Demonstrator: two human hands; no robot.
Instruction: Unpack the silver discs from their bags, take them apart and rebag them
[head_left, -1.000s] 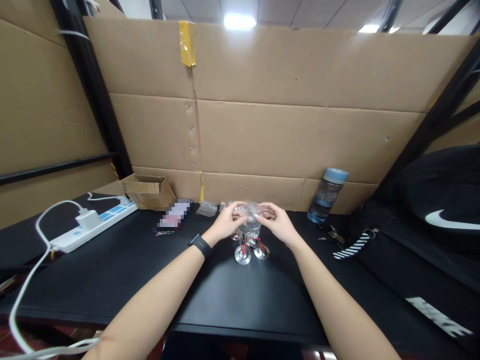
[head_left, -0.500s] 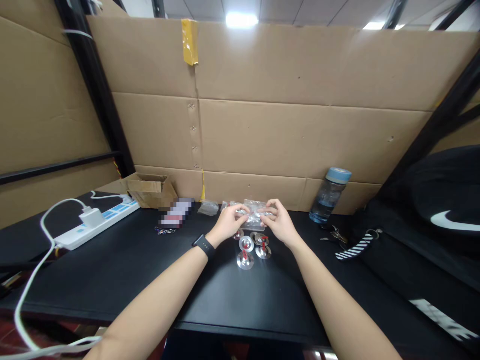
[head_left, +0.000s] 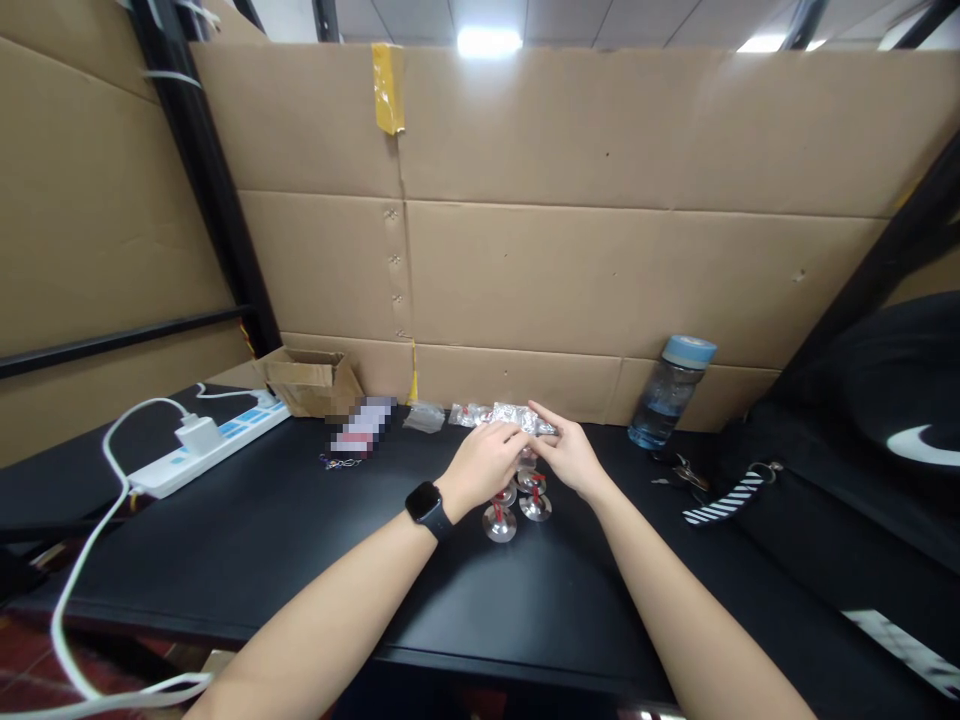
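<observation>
- Currently, my left hand is reaching across to the near edge of a crinkled clear plastic bag, its fingers lying together and hiding their undersides; I am not able to tell whether they are pinching it.
- My right hand is flanking the same bag on its right, index finger extending along the far side, thumb sitting nearer me; whether these are clamping the plastic, I cannot tell.
- Fingertips of both hands are nearly meeting in front of the bag.
- Metal discs with red cords are resting on the black table just below my hands, some being partly hidden by them.
- A second clear packet is lying farther left, near the cardboard wall.
- My left wrist is wearing a dark watch.
- A blue-capped bottle is standing to the right, beyond some keys.
</observation>
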